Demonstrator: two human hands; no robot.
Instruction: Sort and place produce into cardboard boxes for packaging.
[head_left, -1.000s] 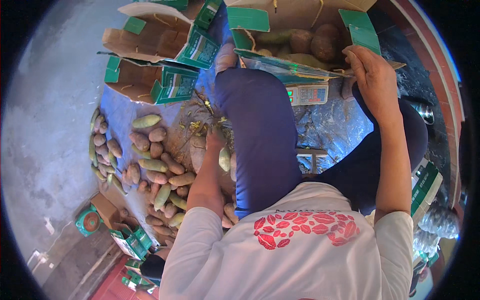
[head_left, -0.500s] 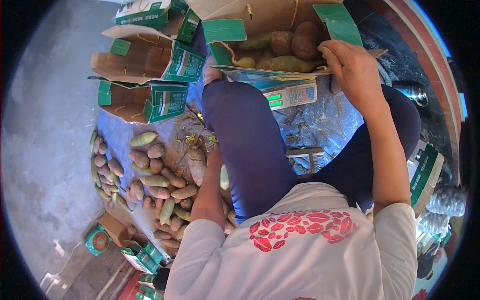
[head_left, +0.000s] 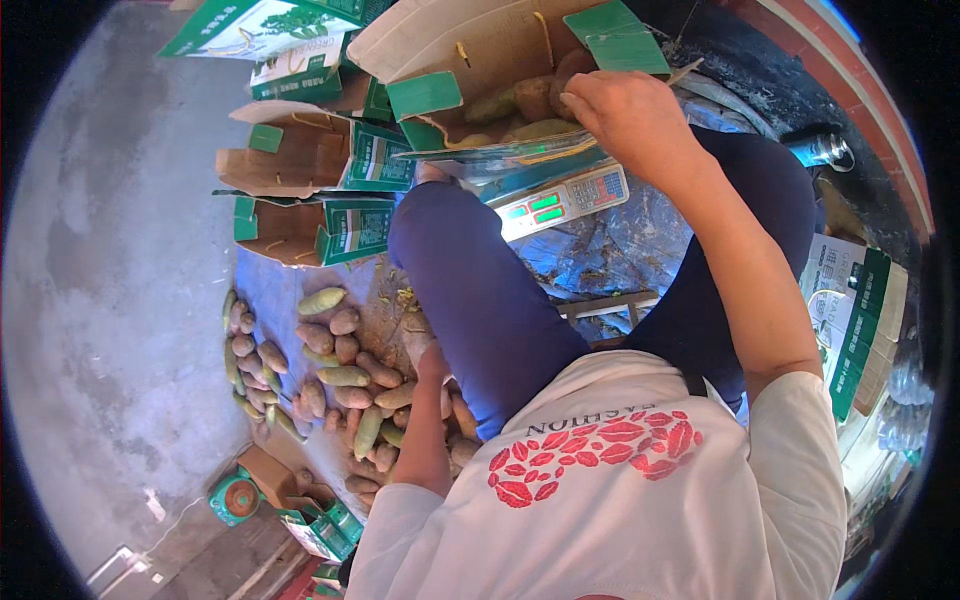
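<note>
My right hand (head_left: 630, 120) is closed on the near right rim of a green and brown cardboard box (head_left: 425, 95). Inside that box lie brown roots (head_left: 532, 98) and green radishes (head_left: 490, 105), partly hidden by its near wall. Just below the box shows a scale (head_left: 580, 198) with lit green displays; whether the box rests on it is hidden. Down beside my left knee, my left hand (head_left: 431, 362) is closed round a large brown root (head_left: 414, 338) at the pile's edge. The knee covers part of these fingers.
Brown roots and green radishes (head_left: 343, 376) lie heaped on the floor to the left. Other open boxes (head_left: 275, 160) stand at the upper left. To the right are a metal flask (head_left: 825, 150) and another box (head_left: 850, 310). A green round-faced device (head_left: 236, 498) sits lower left.
The view has shifted, so the floor things sit lower and further right. My left hand has moved onto the large root. My right hand remains at the box rim, its fingers further over it.
</note>
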